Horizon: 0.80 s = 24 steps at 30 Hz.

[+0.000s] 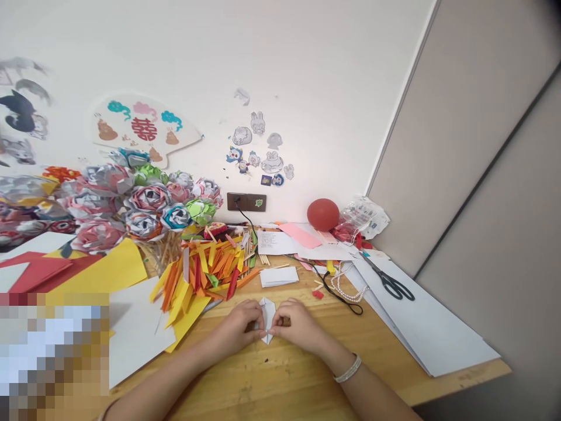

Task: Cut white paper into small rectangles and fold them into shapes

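Observation:
A small piece of folded white paper (267, 310) with pointed ends lies on the wooden table between my two hands. My left hand (246, 323) pinches its left edge between thumb and fingers. From the other side, my right hand (293, 323) pinches the paper near its lower middle, fingers curled. The fingertips of both hands almost meet there and hide part of the folds. Just beyond the hands rests a stack of white paper slips (279, 276).
Orange and yellow paper strips (219, 266) heap at the left, before paper flowers (149, 199). Yellow sheets (109, 269) and white sheets (135, 333) lie left. Scissors (392, 283) rest on white paper (442, 333) at right. A red balloon (323, 214), pearl string (346, 286) and black cord (346, 302) are behind.

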Available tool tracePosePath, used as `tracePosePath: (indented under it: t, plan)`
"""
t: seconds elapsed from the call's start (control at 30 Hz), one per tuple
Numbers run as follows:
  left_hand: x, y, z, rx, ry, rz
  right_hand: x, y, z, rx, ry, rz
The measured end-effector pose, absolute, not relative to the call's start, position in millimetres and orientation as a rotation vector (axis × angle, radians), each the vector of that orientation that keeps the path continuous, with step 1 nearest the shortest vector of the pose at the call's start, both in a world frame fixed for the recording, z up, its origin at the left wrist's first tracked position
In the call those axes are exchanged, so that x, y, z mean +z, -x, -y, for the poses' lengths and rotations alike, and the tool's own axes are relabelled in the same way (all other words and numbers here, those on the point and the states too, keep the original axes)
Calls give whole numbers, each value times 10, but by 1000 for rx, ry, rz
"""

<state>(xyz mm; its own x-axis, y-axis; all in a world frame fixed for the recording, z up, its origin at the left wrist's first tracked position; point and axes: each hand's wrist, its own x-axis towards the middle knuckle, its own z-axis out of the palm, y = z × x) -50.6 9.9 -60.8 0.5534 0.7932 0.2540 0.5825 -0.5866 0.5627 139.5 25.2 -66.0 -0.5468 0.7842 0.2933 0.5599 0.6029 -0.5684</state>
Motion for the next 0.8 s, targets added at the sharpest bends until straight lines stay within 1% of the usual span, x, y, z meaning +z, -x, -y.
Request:
tracePosePath:
  t: [0.4, 0.8]
  plan:
    - [-579, 417, -34, 737, -2374, -1285, -664, -1317, -205, 469, 1251, 2272]
    - [-618, 429, -67, 714, -2388, -1315, -649, -1213, -86, 365, 1419, 2199]
